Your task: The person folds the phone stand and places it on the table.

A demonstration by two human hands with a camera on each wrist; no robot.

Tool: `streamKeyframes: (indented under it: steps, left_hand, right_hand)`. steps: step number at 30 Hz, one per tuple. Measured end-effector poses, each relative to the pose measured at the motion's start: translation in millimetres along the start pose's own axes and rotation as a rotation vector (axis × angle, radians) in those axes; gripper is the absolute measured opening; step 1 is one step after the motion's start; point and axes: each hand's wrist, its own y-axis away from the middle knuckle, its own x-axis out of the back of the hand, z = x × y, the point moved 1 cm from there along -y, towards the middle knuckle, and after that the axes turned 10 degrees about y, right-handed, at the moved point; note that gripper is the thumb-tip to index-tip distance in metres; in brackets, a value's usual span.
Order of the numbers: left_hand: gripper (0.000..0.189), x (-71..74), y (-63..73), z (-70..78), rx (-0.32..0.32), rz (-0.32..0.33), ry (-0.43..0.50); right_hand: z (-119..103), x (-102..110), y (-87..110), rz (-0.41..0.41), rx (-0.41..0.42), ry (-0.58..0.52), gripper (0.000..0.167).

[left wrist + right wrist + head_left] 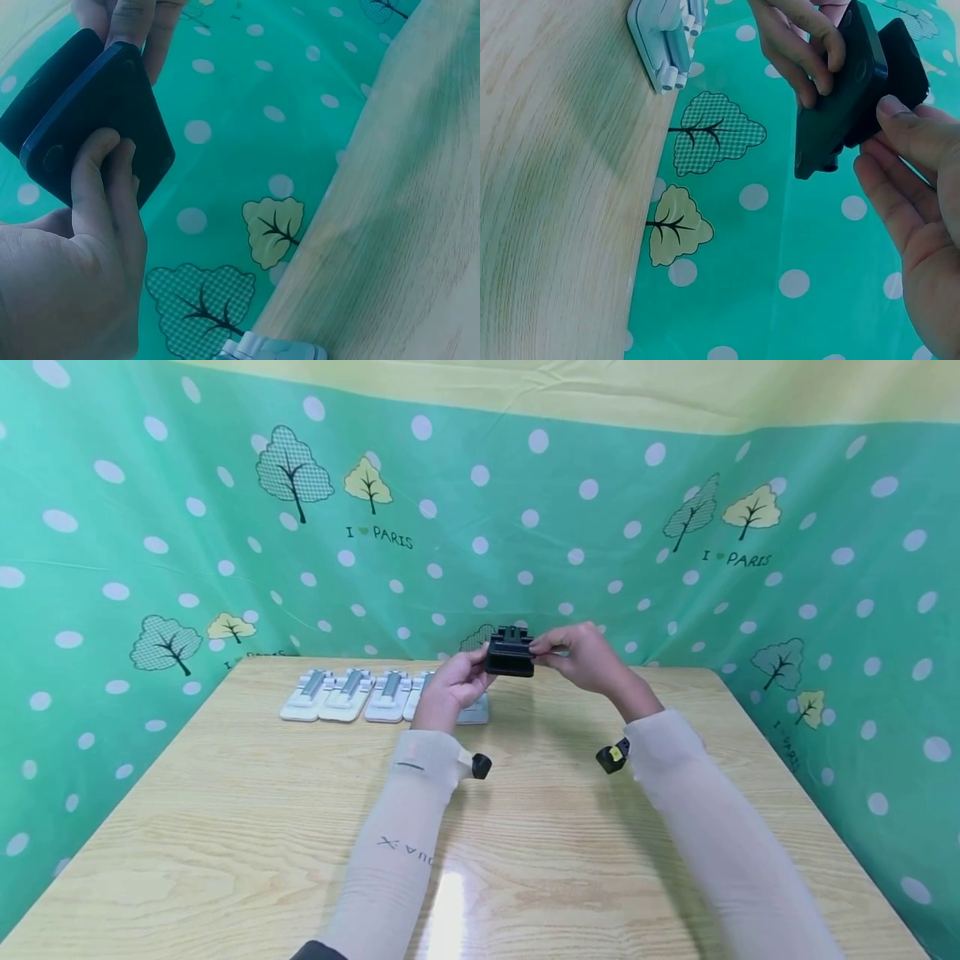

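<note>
A black folding phone stand (510, 657) is held up over the far part of the table, between both hands. My left hand (452, 687) grips its base from the left; in the left wrist view, its fingers (96, 169) lie against the flat underside, which has round feet at the corners. From the other side my right hand (583, 656) pinches the smaller plate, the thumb (900, 112) on its edge in the right wrist view. The two plates stand apart at a narrow angle. Part of the hinge is hidden by the hands.
Several white folded phone stands (343, 695) lie in a row at the table's back left, some partly behind the left hand and forearm. The wooden table (540, 843) meets a green dotted curtain (480, 510) at its far edge and sides.
</note>
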Motion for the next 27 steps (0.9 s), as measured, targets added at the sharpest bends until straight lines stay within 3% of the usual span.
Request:
streamKeyframes:
  steps: [5, 10, 19, 27]
  left_hand:
    - [0.023, 3.0, -2.2, 1.7, -0.007, 0.009, -0.006]
    - [0.018, 4.8, -4.1, 1.3, -0.013, 0.011, -0.029]
    - [0.038, 1.8, -2.0, 0.4, -0.008, -0.002, -0.025]
    - [0.042, -1.0, -0.6, -2.0, 0.0, -0.019, -0.032]
  right_hand:
    - [0.2, -2.5, 2.8, -0.038, -0.007, -0.013, 0.019]
    - [1.3, -5.2, 5.8, -0.019, -0.009, -0.044, 0.021]
    - [-1.3, -6.2, 6.2, -0.014, 0.005, -0.044, 0.017]
    - [-6.4, -5.0, 4.9, -0.016, 0.044, -0.011, 0.016]
